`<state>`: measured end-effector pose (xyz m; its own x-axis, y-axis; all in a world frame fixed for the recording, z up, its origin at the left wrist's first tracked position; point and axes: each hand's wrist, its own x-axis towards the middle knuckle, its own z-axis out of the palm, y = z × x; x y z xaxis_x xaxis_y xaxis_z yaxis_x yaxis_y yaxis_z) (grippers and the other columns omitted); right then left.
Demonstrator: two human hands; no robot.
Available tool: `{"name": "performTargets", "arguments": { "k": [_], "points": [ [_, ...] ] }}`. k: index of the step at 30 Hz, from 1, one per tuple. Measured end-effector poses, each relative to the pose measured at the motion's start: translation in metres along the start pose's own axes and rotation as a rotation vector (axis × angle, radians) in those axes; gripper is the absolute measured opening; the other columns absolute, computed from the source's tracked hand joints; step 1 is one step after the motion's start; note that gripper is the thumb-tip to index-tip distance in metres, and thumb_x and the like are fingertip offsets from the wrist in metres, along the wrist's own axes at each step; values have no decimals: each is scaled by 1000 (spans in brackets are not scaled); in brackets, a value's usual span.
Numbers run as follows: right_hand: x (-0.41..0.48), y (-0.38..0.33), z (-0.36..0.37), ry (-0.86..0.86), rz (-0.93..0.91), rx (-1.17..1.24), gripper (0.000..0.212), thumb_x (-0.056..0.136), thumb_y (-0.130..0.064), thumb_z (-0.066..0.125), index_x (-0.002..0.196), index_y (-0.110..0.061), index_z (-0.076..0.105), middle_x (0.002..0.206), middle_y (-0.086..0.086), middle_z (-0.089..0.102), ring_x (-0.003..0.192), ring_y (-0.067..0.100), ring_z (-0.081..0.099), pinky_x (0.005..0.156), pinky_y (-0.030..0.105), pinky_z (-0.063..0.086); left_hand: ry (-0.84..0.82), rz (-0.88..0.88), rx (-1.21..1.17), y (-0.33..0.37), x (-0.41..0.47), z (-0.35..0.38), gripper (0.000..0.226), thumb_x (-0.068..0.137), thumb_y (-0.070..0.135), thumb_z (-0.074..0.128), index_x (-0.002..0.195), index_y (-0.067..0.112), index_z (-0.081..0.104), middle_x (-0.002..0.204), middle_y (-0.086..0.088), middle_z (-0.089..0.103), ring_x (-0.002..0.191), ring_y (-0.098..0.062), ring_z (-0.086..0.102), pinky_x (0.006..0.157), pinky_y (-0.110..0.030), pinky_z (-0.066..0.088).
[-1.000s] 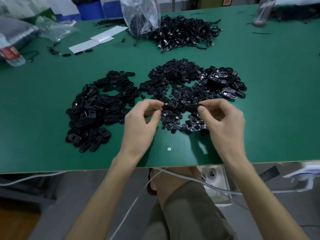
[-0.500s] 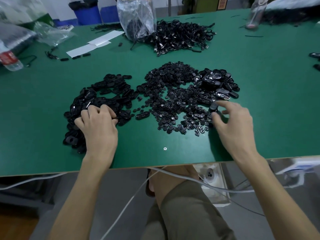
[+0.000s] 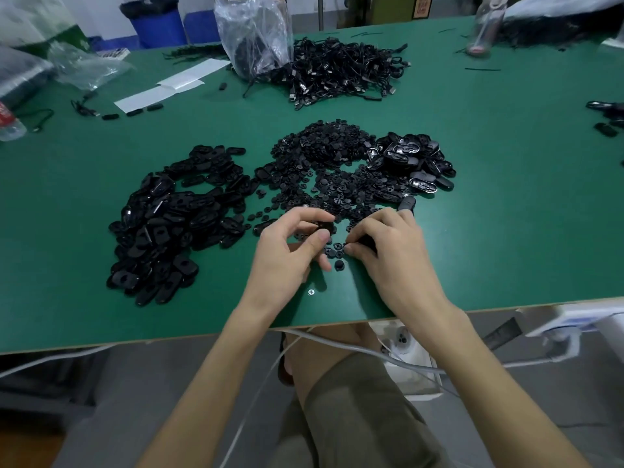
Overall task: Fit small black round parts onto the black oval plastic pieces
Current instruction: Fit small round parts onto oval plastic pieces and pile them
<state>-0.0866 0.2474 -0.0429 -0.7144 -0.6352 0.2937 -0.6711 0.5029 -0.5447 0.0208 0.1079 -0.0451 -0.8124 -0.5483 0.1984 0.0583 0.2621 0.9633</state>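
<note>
Moved since 0.5 s ago: left hand off the left pile of oval pieces to table centre, right hand in from beside the right-side pile. Now nearly meeting at near edge of the heap of small round parts. Left hand: fingers curled, pinching one black oval piece btw thumb & fingertips, just over the table. Right hand: fingertips bunched down among loose round parts, sth dark under the thumb; can't tell if gripped, or what. Another oval just beyond right knuckles; touching or not, unclear. Far side: tangle of black cables, clear plastic bag beside it, white paper strips further left. Screw head in table btw the wrists.
</note>
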Motion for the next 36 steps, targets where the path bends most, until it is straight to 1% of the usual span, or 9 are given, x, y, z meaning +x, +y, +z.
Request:
{"name": "performTargets", "arguments": {
  "k": [3,8,11,13,17,20,23,29,36],
  "points": [
    [1,0,1,17,-3,-9,14,95,-27,72,99,-13,75,103,4,60,106,27,45,94,42,40,19,-51,-82,-3,2,-3,16,100,11,68,111,21,73,92,4,72,54,-19,67,41,-20,38],
    [7,0,2,68,13,30,14,99,-26,66,101,-16,75,103,2,62,105,24,45,95,39,41,33,-75,-136,-4,0,-6,21,99,7,69,115,18,75,87,6,72,62,-15,67,51,-20,46],
    [8,-2,3,109,2,75,10,98,-22,67,98,-15,75,99,2,64,102,22,47,91,32,39,7,-76,-122,-5,-2,-6,27,93,5,75,117,17,75,89,10,74,70,-11,70,55,-18,47],
    [7,-2,4,103,0,113,9,96,-21,69,94,-14,74,95,0,65,98,19,48,87,28,39,-15,-72,-104,-7,-2,-6,27,93,6,75,117,18,75,88,6,76,69,-9,69,56,-18,47],
    [7,-2,3,168,35,250,11,97,-21,68,88,-14,69,89,-2,67,91,18,56,80,32,45,-14,-93,-132,-7,-1,-3,18,103,17,63,114,15,77,85,-8,78,66,-14,68,53,-20,47],
    [7,-2,0,203,63,377,12,97,-20,68,87,-14,67,79,-4,68,75,11,61,69,29,48,13,-118,-156,-8,-1,-2,27,109,21,52,108,6,74,81,-7,75,60,-16,65,47,-18,43],
    [5,-3,-1,171,50,438,12,97,-19,67,86,-16,65,71,-7,67,69,11,62,62,22,47,5,-119,-165,-9,0,-3,26,109,20,52,107,4,71,78,-5,73,55,-17,61,46,-18,41],
    [5,-2,1,133,11,463,10,98,-22,66,88,-19,64,67,-6,66,65,11,62,61,23,48,-14,-99,-156,-10,0,-1,10,104,4,58,107,3,68,87,-11,77,65,-18,70,50,-22,48],
    [6,0,-2,110,50,607,9,96,-19,70,87,-20,68,71,-2,71,61,10,66,62,26,53,-44,-106,-213,-5,-2,-2,14,101,14,65,109,2,63,92,-14,79,62,-21,72,47,-21,48]
  ]
}}
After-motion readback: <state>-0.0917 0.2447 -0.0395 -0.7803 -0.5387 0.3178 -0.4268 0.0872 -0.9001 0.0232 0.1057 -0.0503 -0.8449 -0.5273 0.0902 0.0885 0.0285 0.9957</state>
